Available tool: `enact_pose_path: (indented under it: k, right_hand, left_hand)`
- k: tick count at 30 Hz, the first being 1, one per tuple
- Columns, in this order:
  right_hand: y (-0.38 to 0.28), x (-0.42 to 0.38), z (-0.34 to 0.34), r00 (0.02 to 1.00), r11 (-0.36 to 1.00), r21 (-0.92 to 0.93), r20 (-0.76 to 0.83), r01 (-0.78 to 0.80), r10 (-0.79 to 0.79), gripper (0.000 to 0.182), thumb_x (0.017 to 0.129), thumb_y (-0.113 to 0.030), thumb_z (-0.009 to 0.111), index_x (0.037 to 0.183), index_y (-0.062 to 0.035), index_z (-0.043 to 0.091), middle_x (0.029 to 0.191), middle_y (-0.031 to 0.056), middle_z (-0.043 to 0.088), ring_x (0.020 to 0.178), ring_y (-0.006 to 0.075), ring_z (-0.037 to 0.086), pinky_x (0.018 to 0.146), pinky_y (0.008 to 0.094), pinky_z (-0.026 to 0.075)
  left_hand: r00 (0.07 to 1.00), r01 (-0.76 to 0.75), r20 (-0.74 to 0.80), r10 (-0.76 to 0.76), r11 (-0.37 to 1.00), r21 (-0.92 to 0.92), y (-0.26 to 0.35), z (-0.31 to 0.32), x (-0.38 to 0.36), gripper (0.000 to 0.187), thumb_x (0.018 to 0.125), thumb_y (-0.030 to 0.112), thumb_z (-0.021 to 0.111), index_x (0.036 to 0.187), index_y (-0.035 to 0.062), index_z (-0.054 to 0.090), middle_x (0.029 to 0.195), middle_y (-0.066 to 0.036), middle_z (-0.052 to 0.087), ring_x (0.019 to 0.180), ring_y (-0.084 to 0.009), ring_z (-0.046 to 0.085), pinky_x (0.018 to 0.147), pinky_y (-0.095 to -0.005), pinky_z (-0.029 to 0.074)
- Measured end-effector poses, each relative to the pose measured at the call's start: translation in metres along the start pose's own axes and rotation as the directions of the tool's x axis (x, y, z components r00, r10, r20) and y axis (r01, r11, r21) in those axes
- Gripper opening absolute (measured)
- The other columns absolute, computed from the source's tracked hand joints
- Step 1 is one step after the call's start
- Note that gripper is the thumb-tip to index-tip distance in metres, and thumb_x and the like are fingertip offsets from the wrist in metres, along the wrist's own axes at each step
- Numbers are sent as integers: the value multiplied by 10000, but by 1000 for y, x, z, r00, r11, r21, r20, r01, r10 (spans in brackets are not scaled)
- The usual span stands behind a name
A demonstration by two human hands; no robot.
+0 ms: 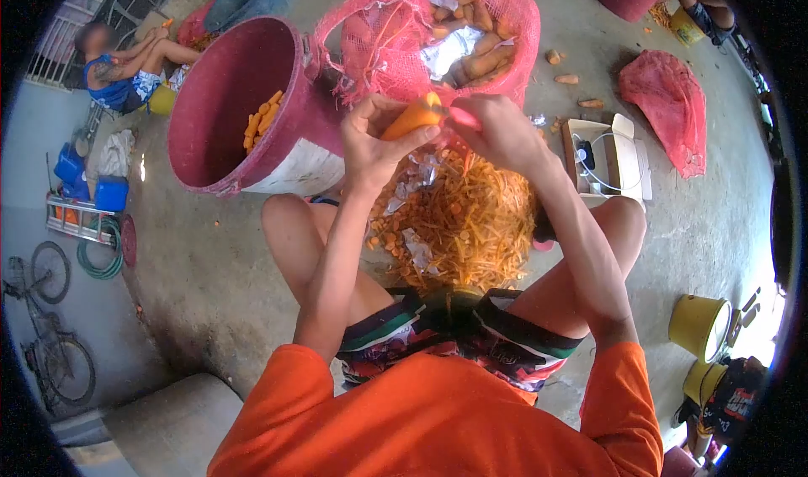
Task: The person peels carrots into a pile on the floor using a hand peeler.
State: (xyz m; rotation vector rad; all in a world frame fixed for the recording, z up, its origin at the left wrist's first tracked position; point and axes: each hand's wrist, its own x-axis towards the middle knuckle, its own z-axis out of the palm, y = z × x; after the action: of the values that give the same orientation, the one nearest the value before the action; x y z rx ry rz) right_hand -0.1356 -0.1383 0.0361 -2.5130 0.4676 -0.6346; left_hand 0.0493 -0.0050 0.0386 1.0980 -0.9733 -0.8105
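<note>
My left hand (374,136) grips an orange carrot (412,118) held out in front of me. Against the carrot's far end my right hand (497,128) holds a pink-handled peeler (461,117). Below both hands a heap of orange carrot peelings (463,220) lies on the concrete floor between my bare knees. Just beyond the hands stands an open pink mesh sack (370,39) with several unpeeled carrots (484,60) and crumpled foil inside.
A large maroon bucket (206,115) with peeled carrots stands at the left. A white box (606,153) and an empty pink sack (669,107) lie at the right, loose carrots (566,79) near them. Another person (126,65) sits far left. Yellow buckets (699,325) stand lower right.
</note>
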Motion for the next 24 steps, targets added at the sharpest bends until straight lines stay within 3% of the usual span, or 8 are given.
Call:
enact_pose_path:
  k: [6,9,10,11,14,20,22,24]
  right_hand:
    - [39,2,-14,907,923,-34,170,-384,384,358,887,-320,737,940,23,648,816,253,655,810,426,664,711,470,496]
    - [41,-9,-12,977,978,30,47,-208,207,334,894,-315,730,944,5,647,808,236,652,758,401,643,701,462,489]
    - [45,-14,-9,996,997,63,-65,-53,58,328,899,-311,723,943,5,644,805,239,646,743,397,632,694,458,485]
    - [41,-17,-15,996,996,68,-67,-63,67,328,899,-311,723,943,5,644,805,239,646,743,397,632,694,458,485]
    - [30,-18,-46,963,969,-83,124,-232,241,365,900,-316,712,1129,-34,676,973,246,704,921,436,675,777,487,523]
    - [48,-21,-72,928,929,-22,43,-368,369,310,945,-280,686,916,24,635,685,175,618,601,285,579,642,419,468]
    - [46,-23,-77,924,923,-42,17,-382,383,297,954,-268,681,914,25,645,658,136,622,587,252,589,639,412,473]
    - [54,-26,-76,948,948,-54,-64,-314,310,278,936,-255,694,921,20,655,674,157,634,622,286,623,645,416,481]
  left_hand:
    - [971,-161,181,159,987,-4,7,-15,2,421,694,148,947,975,67,644,929,-33,709,838,-95,663,783,-248,514]
    - [974,13,227,21,989,-146,5,-54,3,521,721,277,938,1076,83,610,950,-9,673,864,-112,652,776,-271,531]
    - [999,17,-21,-33,850,-527,12,-54,-1,561,748,376,908,1128,100,601,1049,-5,652,829,-106,650,724,-262,543]
    - [996,72,84,1,497,-865,20,-77,10,559,803,425,848,1182,101,596,1119,-5,637,806,-103,652,688,-243,539]
    - [990,-54,-48,-132,-47,-997,19,-145,27,364,1051,314,493,1156,-14,609,1028,-92,674,754,-155,692,655,-281,548]
    - [975,111,-18,-220,560,-821,-12,-94,40,276,1037,269,513,1110,50,663,922,-44,689,760,-154,667,605,-313,536]
    - [921,270,-187,-343,904,-330,-17,-33,65,227,989,280,605,1106,95,666,927,-19,683,805,-128,680,639,-301,515]
    - [988,146,1,-156,926,349,-28,24,83,321,1015,331,566,1155,73,698,1008,-51,710,843,-135,663,731,-293,511]
